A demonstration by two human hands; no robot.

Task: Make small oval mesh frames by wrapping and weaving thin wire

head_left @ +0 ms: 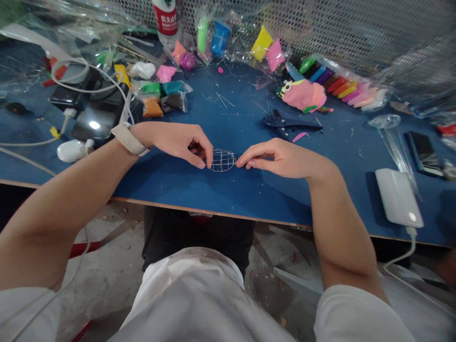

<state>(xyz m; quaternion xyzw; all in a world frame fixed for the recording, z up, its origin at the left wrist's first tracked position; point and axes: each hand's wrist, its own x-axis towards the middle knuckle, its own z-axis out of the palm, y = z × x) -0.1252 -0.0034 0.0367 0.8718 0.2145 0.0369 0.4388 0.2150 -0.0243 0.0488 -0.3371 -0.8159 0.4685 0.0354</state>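
Between my two hands, just above the blue table, is a small oval wire frame bent into a cage-like grid. My left hand pinches its left end between thumb and fingers. At the opposite end, the fingertips of my right hand are pressed together on the wire tip. Beyond my right hand lie dark blue pliers and a pink clay fish with a white eye. Thin loose wire pieces are scattered on the table past the frame.
Packets of coloured clay line the back by a perforated metal panel. A red-labelled bottle stands there too. At left are a lit phone and cables; at right, a white power bank and a dark phone.
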